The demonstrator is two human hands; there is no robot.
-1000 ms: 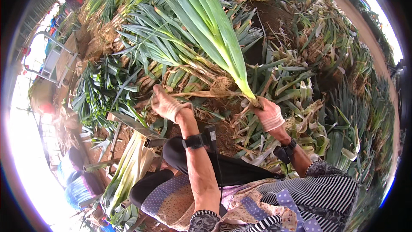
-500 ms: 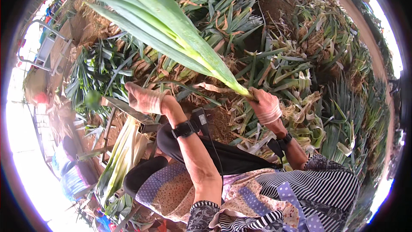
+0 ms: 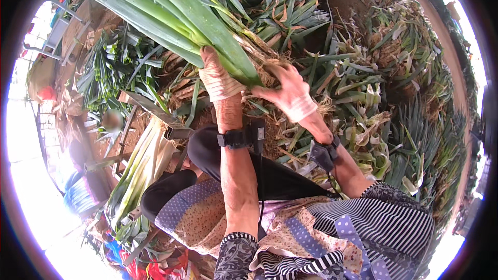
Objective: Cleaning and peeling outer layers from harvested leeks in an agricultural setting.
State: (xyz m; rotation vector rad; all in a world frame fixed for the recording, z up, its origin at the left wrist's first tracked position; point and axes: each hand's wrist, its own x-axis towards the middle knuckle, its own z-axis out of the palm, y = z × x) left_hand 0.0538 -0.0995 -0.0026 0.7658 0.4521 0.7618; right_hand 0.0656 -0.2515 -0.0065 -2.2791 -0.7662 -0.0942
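A large leek with broad green leaves slants from the upper left down toward the middle. My left hand, in a pale knitted glove, is closed around its lower leaves with the thumb on top. Beside the leek's narrow lower end is my gloved right hand, its fingers and thumb apart and curved. Brownish roots or dry strips show between those fingers; whether they touch the hand I cannot tell. Behind the leek lies another thin stalk with drying leaves.
Heaps of untrimmed leeks cover the ground ahead and to the right. On the left, a metal stand with a flat bar is close to my knee, and pale-stemmed leeks rest on it. Cut green leaves are piled beyond.
My left hand has moved up and right from beside the stand and taken hold of the leek. My right hand has moved left and its fingers have spread. The leek has shifted left.
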